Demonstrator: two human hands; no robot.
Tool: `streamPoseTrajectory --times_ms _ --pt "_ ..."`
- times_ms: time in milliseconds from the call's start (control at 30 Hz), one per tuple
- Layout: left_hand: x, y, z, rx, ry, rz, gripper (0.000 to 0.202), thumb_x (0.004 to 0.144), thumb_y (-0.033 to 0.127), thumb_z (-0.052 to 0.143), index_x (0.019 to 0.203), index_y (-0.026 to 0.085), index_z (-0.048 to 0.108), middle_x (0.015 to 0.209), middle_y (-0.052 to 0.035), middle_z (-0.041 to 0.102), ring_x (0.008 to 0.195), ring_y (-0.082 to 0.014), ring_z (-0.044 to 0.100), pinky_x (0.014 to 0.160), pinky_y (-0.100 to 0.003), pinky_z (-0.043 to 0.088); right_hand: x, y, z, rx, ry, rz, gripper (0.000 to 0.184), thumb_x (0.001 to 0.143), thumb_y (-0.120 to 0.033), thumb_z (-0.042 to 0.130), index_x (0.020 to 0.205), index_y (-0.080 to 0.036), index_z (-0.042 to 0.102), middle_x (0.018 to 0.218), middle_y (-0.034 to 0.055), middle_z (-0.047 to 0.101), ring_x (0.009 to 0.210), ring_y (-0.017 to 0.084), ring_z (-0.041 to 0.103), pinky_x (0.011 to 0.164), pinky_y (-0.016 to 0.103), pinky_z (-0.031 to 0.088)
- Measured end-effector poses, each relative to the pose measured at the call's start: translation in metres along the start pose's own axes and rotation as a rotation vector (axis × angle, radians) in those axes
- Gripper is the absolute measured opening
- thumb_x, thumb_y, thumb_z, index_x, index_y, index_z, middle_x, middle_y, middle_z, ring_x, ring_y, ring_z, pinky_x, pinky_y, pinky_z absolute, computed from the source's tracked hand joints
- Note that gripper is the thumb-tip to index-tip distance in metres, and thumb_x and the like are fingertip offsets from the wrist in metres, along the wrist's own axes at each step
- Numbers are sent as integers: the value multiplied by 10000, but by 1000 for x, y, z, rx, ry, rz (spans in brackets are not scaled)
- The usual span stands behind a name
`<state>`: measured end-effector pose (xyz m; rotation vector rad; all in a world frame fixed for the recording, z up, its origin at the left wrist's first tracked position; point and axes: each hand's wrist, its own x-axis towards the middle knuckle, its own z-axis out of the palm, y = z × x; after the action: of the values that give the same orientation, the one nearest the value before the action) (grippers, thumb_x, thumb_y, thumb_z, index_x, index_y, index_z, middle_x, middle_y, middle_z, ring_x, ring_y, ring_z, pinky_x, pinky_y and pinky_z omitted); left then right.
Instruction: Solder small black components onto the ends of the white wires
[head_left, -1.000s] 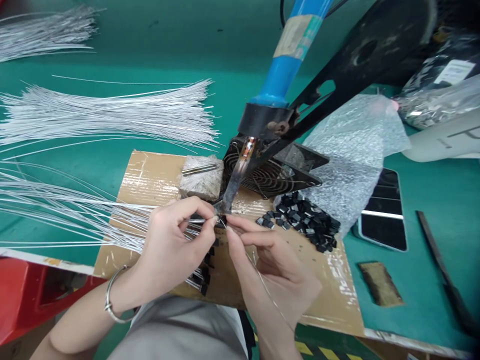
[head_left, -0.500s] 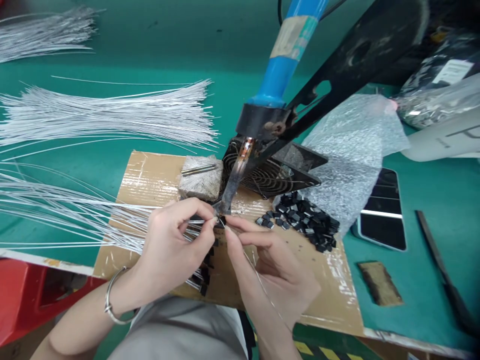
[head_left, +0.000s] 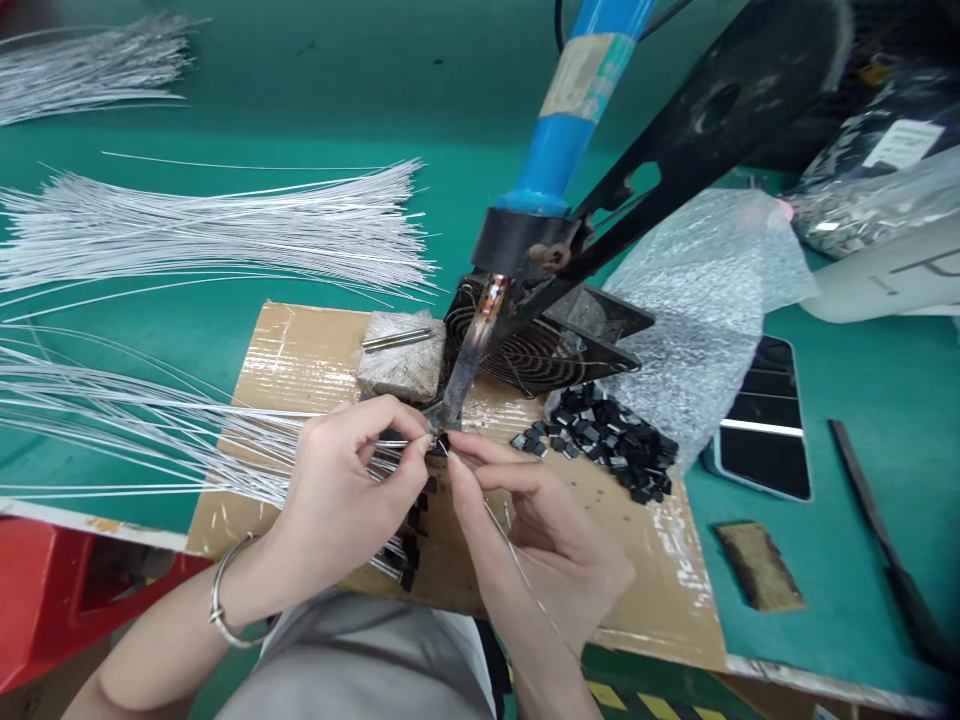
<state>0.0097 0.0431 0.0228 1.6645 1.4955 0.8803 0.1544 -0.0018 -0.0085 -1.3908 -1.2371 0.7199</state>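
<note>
My left hand (head_left: 345,495) is closed in a pinch around a thin white wire and a small black part right under the tip of the soldering iron (head_left: 480,335). My right hand (head_left: 536,535) is also pinched, holding a fine strand of solder wire (head_left: 517,560) whose end meets the iron tip. Both hands touch at the tip, over the cardboard sheet (head_left: 300,355). A bundle of white wires (head_left: 150,425) runs from the left under my left hand. Finished wires with black ends (head_left: 405,555) lie below my left hand.
A pile of small black parts (head_left: 607,445) lies right of the hands. Behind stand a grey block (head_left: 401,360), a black fan (head_left: 547,345) and bubble wrap (head_left: 712,300). A phone (head_left: 769,425), a brown pad (head_left: 757,565) and more white wires (head_left: 225,225) lie on the green table.
Nothing has clearly changed; both hands stay pinched at the iron tip, with my right hand shifted very slightly left.
</note>
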Motion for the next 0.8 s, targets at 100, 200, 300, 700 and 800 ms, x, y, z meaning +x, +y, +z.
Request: streamPoseTrajectory --times_ms 100,200,300,700,800 --pt "0 0 0 -12 -8 -16 135 857 122 606 759 191 668 791 -9 755 540 -102 453 513 -260 358 0 2 0 14 5 -3 127 879 -130 776 848 -242 725 1036 41 847 944 224 827 872 329 669" --pt "0 -1 -1 -26 -24 -40 130 867 140 608 764 188 673 815 -24 762 534 -101 452 506 -266 347 0 4 0 28 1 -10 151 872 -101 776 855 -242 723 1049 34 843 954 209 820 867 304 656" --pt "-2 -4 -2 -44 -58 -79 121 883 164 615 786 188 682 848 -47 769 604 -128 550 521 -272 351 -2 5 1 36 -11 6 148 885 -98 763 846 -231 712 1037 33 839 945 201 811 851 301 644" --pt "-20 -26 -21 -6 -203 -125 158 982 269 612 872 200 703 874 -38 728 560 -115 394 498 -284 287 16 40 -44 388 249 279 430 997 -540 544 921 -196 791 826 48 735 770 205 718 772 396 603" --pt "-23 -26 -25 -23 -226 -113 163 994 265 609 875 200 700 864 -33 721 572 -118 404 499 -279 295 19 62 -67 127 387 184 629 1040 -589 341 1017 -151 791 1049 130 786 1023 304 737 1072 590 495"
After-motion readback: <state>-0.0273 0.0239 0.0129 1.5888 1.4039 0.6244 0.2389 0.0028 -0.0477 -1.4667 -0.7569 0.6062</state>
